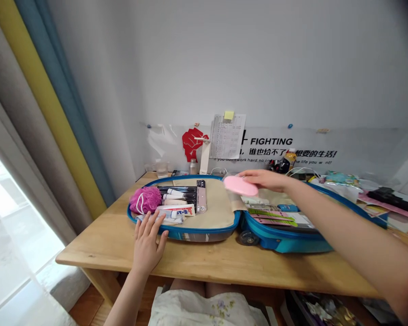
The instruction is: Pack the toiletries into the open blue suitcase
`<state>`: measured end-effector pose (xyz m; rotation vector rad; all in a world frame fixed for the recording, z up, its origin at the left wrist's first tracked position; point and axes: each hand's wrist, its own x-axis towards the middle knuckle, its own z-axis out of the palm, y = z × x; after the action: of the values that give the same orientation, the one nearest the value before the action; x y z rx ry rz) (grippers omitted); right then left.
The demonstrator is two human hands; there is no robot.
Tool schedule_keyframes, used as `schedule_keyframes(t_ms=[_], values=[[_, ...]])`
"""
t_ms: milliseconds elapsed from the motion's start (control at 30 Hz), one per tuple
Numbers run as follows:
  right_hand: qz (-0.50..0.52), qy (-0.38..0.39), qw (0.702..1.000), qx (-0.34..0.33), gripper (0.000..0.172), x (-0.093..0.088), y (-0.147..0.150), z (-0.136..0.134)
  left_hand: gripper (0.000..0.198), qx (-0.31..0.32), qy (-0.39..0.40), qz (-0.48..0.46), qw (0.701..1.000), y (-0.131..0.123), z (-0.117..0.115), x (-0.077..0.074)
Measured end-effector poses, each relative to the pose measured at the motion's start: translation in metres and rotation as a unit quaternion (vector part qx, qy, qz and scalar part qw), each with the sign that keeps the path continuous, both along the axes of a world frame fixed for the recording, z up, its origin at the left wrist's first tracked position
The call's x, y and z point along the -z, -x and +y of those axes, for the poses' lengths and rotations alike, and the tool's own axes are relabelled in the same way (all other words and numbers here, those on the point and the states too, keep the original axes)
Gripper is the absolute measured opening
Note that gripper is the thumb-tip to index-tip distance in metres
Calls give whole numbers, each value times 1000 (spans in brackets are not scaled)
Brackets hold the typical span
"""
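Pink case is looking light and slippery, right hand is gripping its end from above, and open left hand is resting on the suitcase rim at lower left.

The right forearm is running off the frame at 4 o'clock, its fingers are covering part of the pink oval object, and the wall sheet at 1 o'clock is showing print too small to read.
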<state>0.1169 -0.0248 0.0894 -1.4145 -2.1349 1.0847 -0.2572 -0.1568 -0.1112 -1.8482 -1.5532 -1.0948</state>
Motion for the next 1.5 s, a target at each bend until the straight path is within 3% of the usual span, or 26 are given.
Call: schedule_keyframes(t_ms=[133, 233, 533, 700, 1000, 1133, 1233, 1300, 1400, 1500], values=[[-121, 19, 983, -134, 49, 32, 71, 10, 46, 0, 3, 4, 1000, 1, 0, 0], [-157, -2, 963, -221, 46, 51, 102, 14, 45, -1, 2, 4, 1000, 1, 0, 0], [-207, -44, 908, -361, 49, 71, 118, -1, 46, 0, 5, -1, 1000, 1, 0, 0], [-263, -108, 883, -374, 49, 77, 133, -13, 46, 2, 9, -6, 1000, 1, 1, 0], [-352, -173, 871, -297, 42, 75, 158, -36, 47, 2, 12, -3, 1000, 0, -1, -1], [-274, -199, 905, -257, 46, 47, 132, -26, 47, 7, 3, -6, 1000, 1, -1, 0], [-224, -197, 946, -128, 47, 17, 84, -6, 47, 11, 2, -3, 1000, 2, 0, 2], [-221, -176, 957, -58, 45, 4, 44, 7, 47, 11, 2, -2, 1000, 3, 1, 2], [-250, -136, 959, -5, 46, 9, -15, 20, 47, 8, 7, -7, 1000, 2, 1, 2], [-292, -107, 950, -2, 44, 37, -62, 20, 48, 8, 11, -11, 1000, 2, 0, 1]])
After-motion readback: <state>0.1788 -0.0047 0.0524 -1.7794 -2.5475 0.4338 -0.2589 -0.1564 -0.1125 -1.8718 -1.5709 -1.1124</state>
